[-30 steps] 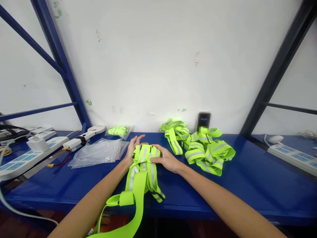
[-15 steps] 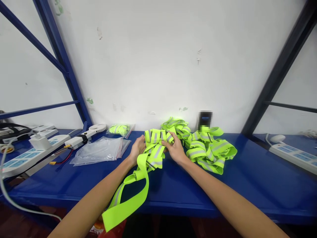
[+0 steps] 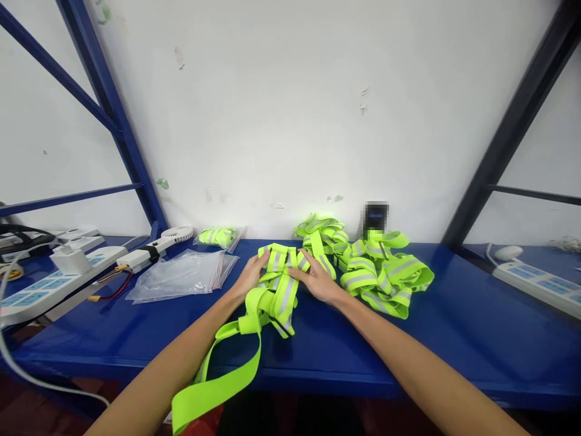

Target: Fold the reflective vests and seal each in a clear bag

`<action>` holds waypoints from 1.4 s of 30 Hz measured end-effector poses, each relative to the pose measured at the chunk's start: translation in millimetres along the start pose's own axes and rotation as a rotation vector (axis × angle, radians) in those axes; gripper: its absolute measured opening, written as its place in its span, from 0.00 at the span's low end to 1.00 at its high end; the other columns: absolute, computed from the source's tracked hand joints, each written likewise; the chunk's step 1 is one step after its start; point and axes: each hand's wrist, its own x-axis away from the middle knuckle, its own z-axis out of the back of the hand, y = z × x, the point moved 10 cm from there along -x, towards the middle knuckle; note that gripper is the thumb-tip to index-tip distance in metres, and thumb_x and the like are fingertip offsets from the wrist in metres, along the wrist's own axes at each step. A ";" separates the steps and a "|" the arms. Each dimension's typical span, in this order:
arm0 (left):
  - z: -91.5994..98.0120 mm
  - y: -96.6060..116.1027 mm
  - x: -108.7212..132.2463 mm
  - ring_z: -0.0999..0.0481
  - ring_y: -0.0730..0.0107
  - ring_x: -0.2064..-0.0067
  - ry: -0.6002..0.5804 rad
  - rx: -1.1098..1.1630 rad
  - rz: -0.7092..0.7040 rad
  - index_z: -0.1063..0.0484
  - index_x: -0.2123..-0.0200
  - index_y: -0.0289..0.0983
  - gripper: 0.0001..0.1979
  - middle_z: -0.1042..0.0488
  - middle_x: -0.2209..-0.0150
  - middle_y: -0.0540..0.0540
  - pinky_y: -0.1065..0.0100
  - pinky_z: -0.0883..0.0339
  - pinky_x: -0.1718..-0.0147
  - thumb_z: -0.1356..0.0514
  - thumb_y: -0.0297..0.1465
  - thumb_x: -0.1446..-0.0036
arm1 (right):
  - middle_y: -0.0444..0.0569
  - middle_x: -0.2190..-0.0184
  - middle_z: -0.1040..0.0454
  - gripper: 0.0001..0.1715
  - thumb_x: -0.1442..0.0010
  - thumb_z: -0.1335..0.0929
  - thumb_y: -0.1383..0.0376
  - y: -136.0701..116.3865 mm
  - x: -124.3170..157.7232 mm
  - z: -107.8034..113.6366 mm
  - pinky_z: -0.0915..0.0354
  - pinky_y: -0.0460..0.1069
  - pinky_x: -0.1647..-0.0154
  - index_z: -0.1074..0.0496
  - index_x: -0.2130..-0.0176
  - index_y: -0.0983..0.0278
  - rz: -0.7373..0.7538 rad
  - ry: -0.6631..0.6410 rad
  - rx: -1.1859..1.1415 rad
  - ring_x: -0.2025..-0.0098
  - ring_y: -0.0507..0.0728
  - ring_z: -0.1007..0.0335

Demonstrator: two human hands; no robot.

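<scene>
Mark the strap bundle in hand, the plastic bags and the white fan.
strap bundle (image 3: pixel 278 275), head view, folded middle.
plastic bags (image 3: pixel 181 275), head view, middle of top bag.
white fan (image 3: pixel 178 234), head view, round grille.

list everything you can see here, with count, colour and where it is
held strap bundle: one, neon yellow with grey stripes, centre of shelf, a tail hanging off the front edge
strap pile: one heap, neon yellow and grey, right of the hands by the wall
zip bags: a stack, clear with red seals, left of the hands
packed bag: one, clear with yellow straps inside, back by the wall
fan: one, white, back left
power strips: several, white, far left; one more far right
shelf: one, blue
wall: white
left hand: grip on the bundle's left side
right hand: grip on its right side
</scene>
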 end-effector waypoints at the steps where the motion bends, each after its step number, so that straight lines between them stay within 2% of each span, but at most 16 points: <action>1: 4.4 1.7 -1.1 0.22 0.55 0.61 0.022 -0.041 -0.022 0.26 0.55 0.32 0.29 0.20 0.61 0.41 0.62 0.30 0.62 0.37 0.50 0.50 | 0.48 0.53 0.25 0.29 0.47 0.28 0.55 0.5 0.2 -0.8 0.35 0.56 0.47 0.33 0.48 0.59 0.019 0.008 0.041 0.49 0.62 0.31; 6: 6.8 -3.7 -0.9 0.22 0.58 0.61 0.014 -0.055 0.004 0.28 0.51 0.35 0.29 0.21 0.59 0.42 0.64 0.30 0.64 0.41 0.52 0.47 | 0.48 0.49 0.29 0.27 0.41 0.33 0.58 -6.8 0.8 -8.2 0.35 0.54 0.48 0.38 0.43 0.56 0.107 -0.047 0.143 0.49 0.60 0.31; 9: -7.2 -7.6 3.5 0.21 0.59 0.62 -0.054 0.031 0.054 0.31 0.48 0.37 0.29 0.21 0.59 0.42 0.63 0.30 0.64 0.43 0.51 0.44 | 0.45 0.43 0.34 0.30 0.41 0.33 0.62 -18.1 2.1 -3.5 0.38 0.53 0.44 0.39 0.40 0.53 0.151 -0.057 0.176 0.43 0.59 0.37; 11: -19.5 -9.2 7.6 0.21 0.59 0.63 -0.126 0.085 0.098 0.30 0.48 0.37 0.29 0.21 0.60 0.42 0.62 0.29 0.64 0.44 0.51 0.43 | 0.44 0.43 0.34 0.30 0.42 0.34 0.65 -22.5 2.0 1.6 0.40 0.54 0.44 0.37 0.40 0.53 0.169 -0.028 0.200 0.43 0.60 0.37; 15: -30.6 -16.7 15.5 0.21 0.56 0.64 -0.197 0.148 0.240 0.28 0.50 0.32 0.32 0.21 0.61 0.38 0.60 0.29 0.64 0.46 0.54 0.44 | 0.45 0.47 0.29 0.26 0.45 0.34 0.68 -22.6 -1.3 4.9 0.42 0.55 0.42 0.29 0.47 0.56 0.203 0.041 0.206 0.45 0.60 0.35; 19: -30.7 -4.3 16.3 0.22 0.56 0.58 -0.213 0.097 0.167 0.29 0.49 0.33 0.29 0.21 0.58 0.39 0.60 0.31 0.56 0.44 0.50 0.43 | 0.46 0.46 0.30 0.23 0.50 0.34 0.70 -13.7 -5.9 9.7 0.47 0.55 0.38 0.23 0.55 0.57 0.167 0.115 0.155 0.40 0.61 0.40; 21: -34.6 0.8 18.3 0.22 0.55 0.56 -0.248 0.089 0.162 0.28 0.49 0.33 0.28 0.21 0.57 0.38 0.60 0.32 0.54 0.43 0.48 0.43 | 0.45 0.43 0.33 0.22 0.50 0.35 0.68 -9.3 -7.4 8.9 0.45 0.55 0.40 0.22 0.56 0.56 0.134 0.093 0.064 0.39 0.61 0.42; 23: -37.9 0.0 21.9 0.22 0.54 0.57 -0.275 0.097 0.219 0.27 0.50 0.32 0.26 0.21 0.58 0.38 0.59 0.31 0.55 0.43 0.47 0.43 | 0.46 0.42 0.34 0.19 0.46 0.36 0.64 -9.5 -7.2 8.1 0.43 0.56 0.41 0.22 0.57 0.57 0.121 0.070 -0.013 0.39 0.62 0.42; 27: -38.6 -5.4 27.0 0.21 0.56 0.62 -0.285 0.143 0.310 0.26 0.54 0.31 0.20 0.21 0.60 0.38 0.58 0.28 0.60 0.39 0.37 0.47 | 0.50 0.49 0.28 0.13 0.44 0.34 0.61 -20.4 -2.6 10.9 0.44 0.56 0.41 0.20 0.65 0.59 0.139 0.103 0.101 0.42 0.62 0.38; 28: -37.6 -4.7 26.5 0.21 0.56 0.63 -0.277 0.158 0.297 0.27 0.54 0.31 0.19 0.21 0.61 0.38 0.58 0.28 0.60 0.38 0.34 0.50 | 0.49 0.49 0.28 0.12 0.46 0.32 0.62 -22.8 -1.3 11.0 0.45 0.56 0.40 0.20 0.64 0.59 0.144 0.110 0.133 0.43 0.62 0.38; 29: -35.5 -2.6 25.3 0.21 0.57 0.64 -0.260 0.170 0.266 0.27 0.55 0.31 0.20 0.21 0.61 0.38 0.58 0.27 0.61 0.37 0.31 0.53 | 0.49 0.48 0.29 0.15 0.49 0.31 0.64 -23.3 -0.4 11.7 0.44 0.56 0.41 0.21 0.60 0.58 0.137 0.120 0.133 0.43 0.62 0.38; 32: -26.3 9.4 21.0 0.22 0.60 0.65 -0.176 0.171 0.121 0.31 0.51 0.34 0.27 0.22 0.62 0.43 0.59 0.27 0.63 0.35 0.24 0.58 | 0.47 0.45 0.31 0.43 0.57 0.27 0.68 -8.8 0.6 17.3 0.36 0.54 0.48 0.34 0.42 0.52 0.008 0.189 -0.066 0.47 0.60 0.33; 33: -24.8 13.8 20.5 0.22 0.61 0.65 -0.163 0.162 0.075 0.33 0.49 0.37 0.30 0.23 0.62 0.44 0.60 0.27 0.63 0.35 0.23 0.58 | 0.47 0.46 0.30 0.48 0.59 0.27 0.70 0.0 1.0 16.7 0.34 0.53 0.52 0.38 0.40 0.51 -0.063 0.201 -0.176 0.51 0.59 0.31; 35: -26.0 21.2 20.9 0.22 0.63 0.64 -0.172 0.143 0.003 0.37 0.45 0.41 0.35 0.24 0.61 0.47 0.62 0.27 0.64 0.34 0.22 0.59 | 0.48 0.53 0.26 0.46 0.59 0.27 0.70 15.3 1.8 5.1 0.31 0.52 0.58 0.38 0.41 0.55 -0.202 0.146 -0.383 0.58 0.58 0.27; 38: -27.8 27.2 20.9 0.23 0.63 0.62 -0.188 0.123 -0.066 0.39 0.45 0.44 0.38 0.25 0.60 0.48 0.64 0.27 0.64 0.34 0.20 0.61 | 0.46 0.62 0.23 0.33 0.58 0.28 0.71 23.0 4.1 -13.2 0.31 0.51 0.64 0.32 0.50 0.60 -0.305 0.042 -0.549 0.65 0.57 0.26; 42: -18.8 26.3 15.1 0.23 0.65 0.67 -0.116 0.054 -0.118 0.38 0.48 0.44 0.36 0.25 0.62 0.50 0.64 0.27 0.68 0.35 0.20 0.62 | 0.43 0.63 0.23 0.29 0.56 0.29 0.71 28.9 7.7 -17.1 0.31 0.50 0.66 0.32 0.52 0.58 -0.356 0.075 -0.639 0.65 0.56 0.26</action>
